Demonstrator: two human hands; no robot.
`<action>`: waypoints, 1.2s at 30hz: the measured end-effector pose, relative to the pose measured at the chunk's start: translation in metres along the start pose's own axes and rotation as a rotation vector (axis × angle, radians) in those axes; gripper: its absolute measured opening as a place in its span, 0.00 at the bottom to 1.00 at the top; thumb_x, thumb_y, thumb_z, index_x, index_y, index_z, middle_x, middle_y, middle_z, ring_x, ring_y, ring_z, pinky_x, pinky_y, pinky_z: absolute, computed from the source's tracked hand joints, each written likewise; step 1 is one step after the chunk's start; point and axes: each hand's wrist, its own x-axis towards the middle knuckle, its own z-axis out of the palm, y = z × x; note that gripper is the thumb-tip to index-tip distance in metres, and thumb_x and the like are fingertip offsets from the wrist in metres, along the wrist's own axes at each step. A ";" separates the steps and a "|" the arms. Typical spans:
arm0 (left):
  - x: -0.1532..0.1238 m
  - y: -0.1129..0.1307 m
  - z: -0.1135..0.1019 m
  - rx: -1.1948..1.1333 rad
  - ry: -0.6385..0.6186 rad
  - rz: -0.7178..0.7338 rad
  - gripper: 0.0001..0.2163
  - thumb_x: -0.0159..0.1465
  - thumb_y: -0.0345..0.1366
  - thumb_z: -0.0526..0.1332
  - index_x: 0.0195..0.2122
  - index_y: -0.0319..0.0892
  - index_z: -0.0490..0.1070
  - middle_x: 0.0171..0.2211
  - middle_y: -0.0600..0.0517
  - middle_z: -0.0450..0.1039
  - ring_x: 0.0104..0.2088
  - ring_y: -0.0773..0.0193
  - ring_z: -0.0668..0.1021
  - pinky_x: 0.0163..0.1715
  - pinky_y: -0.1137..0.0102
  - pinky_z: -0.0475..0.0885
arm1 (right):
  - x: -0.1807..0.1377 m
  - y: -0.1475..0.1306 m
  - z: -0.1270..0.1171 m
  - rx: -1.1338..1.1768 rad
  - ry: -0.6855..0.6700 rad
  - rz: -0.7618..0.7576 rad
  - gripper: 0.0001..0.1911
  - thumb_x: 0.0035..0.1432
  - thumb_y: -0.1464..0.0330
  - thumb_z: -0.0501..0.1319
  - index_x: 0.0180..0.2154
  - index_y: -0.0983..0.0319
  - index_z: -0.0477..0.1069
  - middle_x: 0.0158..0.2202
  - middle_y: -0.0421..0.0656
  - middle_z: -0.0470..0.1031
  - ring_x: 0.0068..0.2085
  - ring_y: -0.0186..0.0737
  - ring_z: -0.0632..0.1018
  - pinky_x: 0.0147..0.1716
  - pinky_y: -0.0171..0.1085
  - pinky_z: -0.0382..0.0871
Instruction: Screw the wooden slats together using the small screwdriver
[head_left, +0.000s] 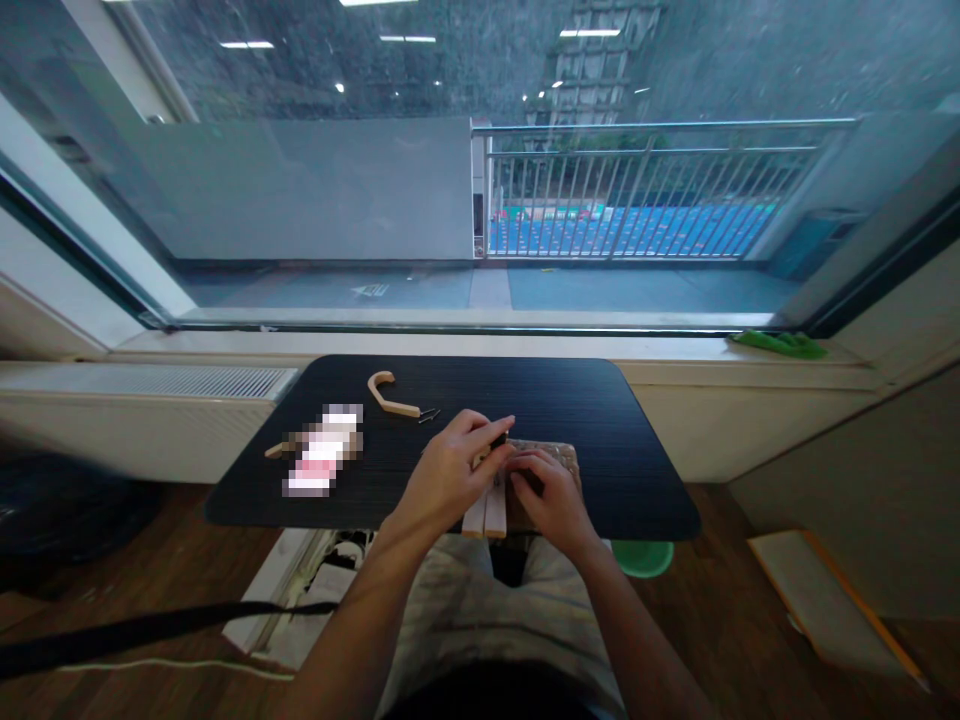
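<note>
My left hand (450, 466) is pinched over the top of two pale wooden slats (487, 512) at the near edge of a black table (600, 420); a small dark part shows between its fingertips. My right hand (546, 492) is curled closed on a brownish woven panel (559, 455) that lies against the slats. Both hands touch in the middle. What the small dark part is, I cannot make out.
A curved wooden piece (388, 393) with small dark metal bits (429, 415) lies farther back on the table. A blurred pink and white item (324, 450) lies at the left. A green cloth (780, 343) rests on the window sill. A green bowl (643, 557) sits under the table.
</note>
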 end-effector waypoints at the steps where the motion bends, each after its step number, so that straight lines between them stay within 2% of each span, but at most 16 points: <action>1: 0.000 -0.001 0.001 0.007 0.015 0.002 0.14 0.67 0.35 0.60 0.54 0.44 0.75 0.39 0.49 0.74 0.39 0.63 0.78 0.41 0.68 0.74 | 0.001 0.001 -0.001 0.018 0.016 0.007 0.09 0.60 0.73 0.57 0.37 0.57 0.76 0.39 0.44 0.78 0.44 0.43 0.78 0.48 0.45 0.72; 7: -0.001 -0.004 0.004 -0.016 0.077 0.016 0.14 0.66 0.32 0.61 0.53 0.43 0.74 0.36 0.51 0.75 0.36 0.64 0.78 0.39 0.69 0.75 | 0.005 0.004 -0.005 -0.004 0.022 0.043 0.09 0.60 0.71 0.57 0.37 0.58 0.76 0.38 0.43 0.79 0.42 0.42 0.77 0.45 0.43 0.71; 13: -0.003 -0.005 0.002 -0.056 0.103 0.043 0.06 0.65 0.30 0.62 0.43 0.41 0.74 0.37 0.49 0.77 0.37 0.62 0.79 0.40 0.67 0.76 | 0.008 0.012 0.000 -0.069 0.077 0.044 0.09 0.59 0.72 0.56 0.35 0.57 0.75 0.36 0.43 0.79 0.40 0.42 0.78 0.43 0.43 0.71; 21: -0.002 -0.003 0.002 -0.073 0.087 0.081 0.08 0.66 0.29 0.60 0.45 0.40 0.75 0.38 0.48 0.79 0.40 0.62 0.80 0.43 0.67 0.76 | 0.009 0.011 -0.001 -0.118 0.035 0.039 0.09 0.60 0.72 0.56 0.36 0.58 0.75 0.37 0.44 0.79 0.41 0.44 0.78 0.46 0.45 0.70; 36: -0.003 -0.006 0.004 -0.071 0.107 0.112 0.10 0.65 0.27 0.60 0.45 0.40 0.76 0.39 0.48 0.80 0.40 0.63 0.81 0.44 0.68 0.77 | 0.013 0.014 0.004 -0.183 0.049 0.021 0.10 0.60 0.73 0.56 0.36 0.58 0.76 0.38 0.44 0.80 0.41 0.42 0.78 0.45 0.42 0.70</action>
